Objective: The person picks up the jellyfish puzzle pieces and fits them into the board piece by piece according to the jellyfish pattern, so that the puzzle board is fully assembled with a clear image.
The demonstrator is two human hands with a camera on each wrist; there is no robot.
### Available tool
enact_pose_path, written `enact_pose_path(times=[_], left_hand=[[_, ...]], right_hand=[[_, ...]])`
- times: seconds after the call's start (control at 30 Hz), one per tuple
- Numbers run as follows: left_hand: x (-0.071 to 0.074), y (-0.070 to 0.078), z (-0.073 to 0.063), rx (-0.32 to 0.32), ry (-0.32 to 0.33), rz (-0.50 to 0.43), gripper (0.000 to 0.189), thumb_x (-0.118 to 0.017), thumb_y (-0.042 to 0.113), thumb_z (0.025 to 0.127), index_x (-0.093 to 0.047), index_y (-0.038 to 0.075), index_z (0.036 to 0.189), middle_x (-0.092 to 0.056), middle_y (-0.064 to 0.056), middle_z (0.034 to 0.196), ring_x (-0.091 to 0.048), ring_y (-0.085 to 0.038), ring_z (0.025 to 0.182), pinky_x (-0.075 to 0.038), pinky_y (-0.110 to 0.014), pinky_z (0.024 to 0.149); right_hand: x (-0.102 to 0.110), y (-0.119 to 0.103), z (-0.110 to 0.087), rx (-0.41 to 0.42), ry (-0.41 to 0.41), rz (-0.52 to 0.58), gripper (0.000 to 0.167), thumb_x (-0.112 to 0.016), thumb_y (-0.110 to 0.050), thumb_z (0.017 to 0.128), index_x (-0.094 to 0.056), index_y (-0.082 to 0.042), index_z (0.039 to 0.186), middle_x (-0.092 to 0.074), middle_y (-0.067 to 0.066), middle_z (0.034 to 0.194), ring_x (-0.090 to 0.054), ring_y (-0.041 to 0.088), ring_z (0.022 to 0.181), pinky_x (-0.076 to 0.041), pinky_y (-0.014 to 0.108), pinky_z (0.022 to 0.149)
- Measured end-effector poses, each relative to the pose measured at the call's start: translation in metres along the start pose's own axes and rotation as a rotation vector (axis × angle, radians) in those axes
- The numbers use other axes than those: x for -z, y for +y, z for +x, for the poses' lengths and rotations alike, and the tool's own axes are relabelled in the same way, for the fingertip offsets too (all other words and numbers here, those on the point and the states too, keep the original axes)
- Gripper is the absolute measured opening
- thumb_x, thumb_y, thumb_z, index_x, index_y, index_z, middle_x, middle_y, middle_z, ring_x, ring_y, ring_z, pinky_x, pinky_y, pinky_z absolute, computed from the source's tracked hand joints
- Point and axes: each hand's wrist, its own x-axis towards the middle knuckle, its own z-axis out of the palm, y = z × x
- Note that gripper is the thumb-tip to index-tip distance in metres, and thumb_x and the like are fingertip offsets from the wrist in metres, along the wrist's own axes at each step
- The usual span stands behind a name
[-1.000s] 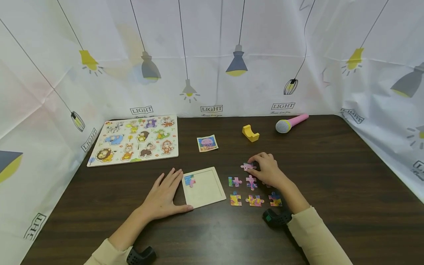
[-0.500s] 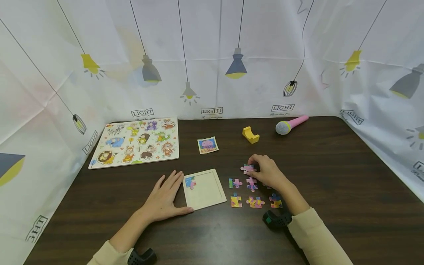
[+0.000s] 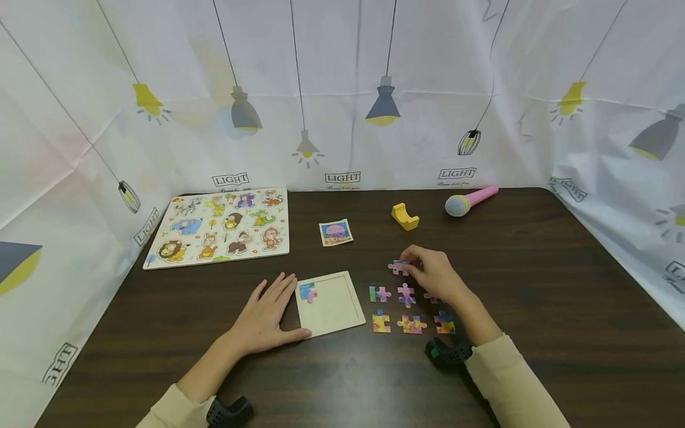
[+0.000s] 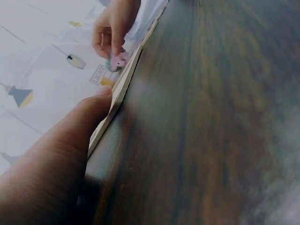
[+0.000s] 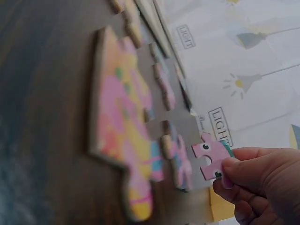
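Observation:
My right hand (image 3: pixel 432 272) pinches a pink puzzle piece (image 5: pixel 213 157) between thumb and fingers; eyes are printed on it, and the right wrist view shows it lifted off the table. Below that hand several puzzle pieces lie in rows, among them a pink one (image 3: pixel 406 295) and a yellow-pink one (image 3: pixel 411 324). My left hand (image 3: pixel 262 321) lies spread with straight fingers along the left side of a pale wooden puzzle tray (image 3: pixel 334 309), thumb at its near corner. In the tray's upper left corner sits a blue-and-pink puzzle piece (image 3: pixel 307 292).
A board with animal pictures (image 3: pixel 251 238) lies at the back left. Behind the tray is a small picture card (image 3: pixel 336 232). Farther right are a yellow curved block (image 3: pixel 405 217) and a pink toy microphone (image 3: pixel 471 201). A white printed cloth (image 3: pixel 428 47) hangs behind the table.
The pink piece has come up off the table and turned slightly in my right hand's fingers. My left hand stays at the tray.

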Motion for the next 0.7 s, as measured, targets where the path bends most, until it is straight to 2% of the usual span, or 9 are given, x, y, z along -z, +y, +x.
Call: enact_pose_path(times=[0.2,0.33,0.7], left_hand=[[-0.001,-0.002,-0.001,0.0,-0.002,-0.01,0.095,-0.04,0.073,0.08,-0.023,0.006,0.146,-0.023,-0.008,0.149,-0.016,-0.023,0.138,-0.01,-0.05,0.107],[0.0,-0.002,-0.001,-0.002,0.005,-0.027,0.091,-0.04,0.069,0.083,-0.024,0.006,0.145,-0.024,-0.009,0.149,-0.016,-0.024,0.138,-0.01,-0.051,0.107],[0.001,-0.001,-0.003,-0.027,0.027,-0.024,0.08,-0.04,0.059,0.089,-0.026,0.003,0.144,-0.024,-0.011,0.149,-0.018,-0.026,0.137,-0.011,-0.053,0.106]], right_hand=[[0.006,-0.013,0.0,0.006,0.04,0.063,0.013,-0.065,-0.001,0.084,-0.063,-0.006,0.096,-0.065,0.004,0.085,-0.055,0.016,0.07,-0.048,0.03,0.063],[0.007,-0.022,0.001,0.029,0.043,0.079,0.014,-0.065,-0.001,0.083,-0.063,-0.005,0.097,-0.066,0.005,0.085,-0.056,0.015,0.069,-0.049,0.028,0.062],[-0.002,-0.042,0.011,0.023,0.028,0.114,0.014,-0.066,-0.004,0.083,-0.063,-0.006,0.097,-0.065,0.003,0.084,-0.057,0.014,0.07,-0.049,0.027,0.064]])
